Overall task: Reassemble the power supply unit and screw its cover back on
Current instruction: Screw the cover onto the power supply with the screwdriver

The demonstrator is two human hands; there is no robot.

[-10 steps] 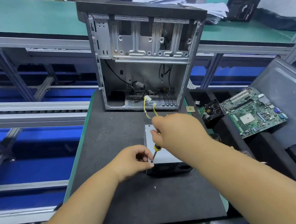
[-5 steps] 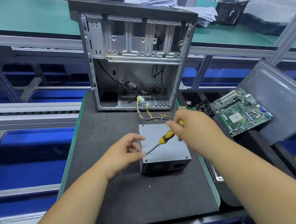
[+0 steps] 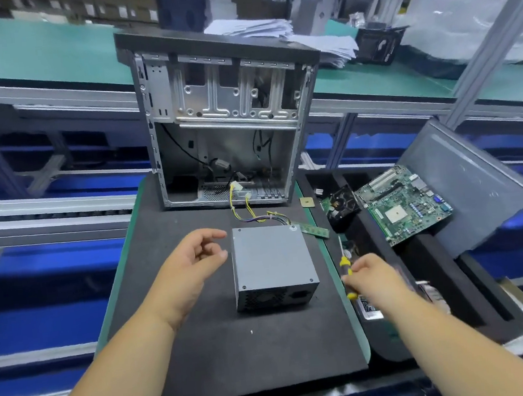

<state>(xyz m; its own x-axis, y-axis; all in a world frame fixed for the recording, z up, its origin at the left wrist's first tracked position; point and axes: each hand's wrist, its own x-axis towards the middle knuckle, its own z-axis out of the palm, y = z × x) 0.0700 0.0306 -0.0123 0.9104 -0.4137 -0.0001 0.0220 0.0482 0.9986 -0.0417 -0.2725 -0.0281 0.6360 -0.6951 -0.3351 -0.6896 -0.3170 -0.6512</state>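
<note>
The power supply unit [image 3: 272, 263] sits flat on the black foam mat [image 3: 205, 349] that covers the counter, its grey cover [image 3: 269, 255] on top and its vented fan face turned toward the person. A bundle of yellow and dark wires [image 3: 255, 213] runs from the unit's far edge back into the open computer case [image 3: 222, 118], which stands upright on the mat just behind the unit.

To the left of the unit, the left hand [image 3: 193, 263] hovers beside it without touching, its fingers [image 3: 209, 237] loose and spread, grasping nothing. To the right of the unit, past the mat's green edge, the right hand [image 3: 373, 279] has its fingers curled round the yellow-and-black handle of a screwdriver [image 3: 344, 265], whose thin shaft points away from the person. That hand is slightly blurred.

A small green memory stick [image 3: 314, 231] lies on the mat just off the unit's far right corner. Farther right of the unit, a black foam tray [image 3: 439, 276] carries a black cooling fan [image 3: 342, 207] and a green motherboard [image 3: 403, 204], with a grey panel [image 3: 468, 185] lying tilted beyond them. A small tan chip [image 3: 307, 202] rests at the case's right foot. Behind the case, a heap of white papers [image 3: 285, 37] lies on a green bench top [image 3: 28, 51].
</note>
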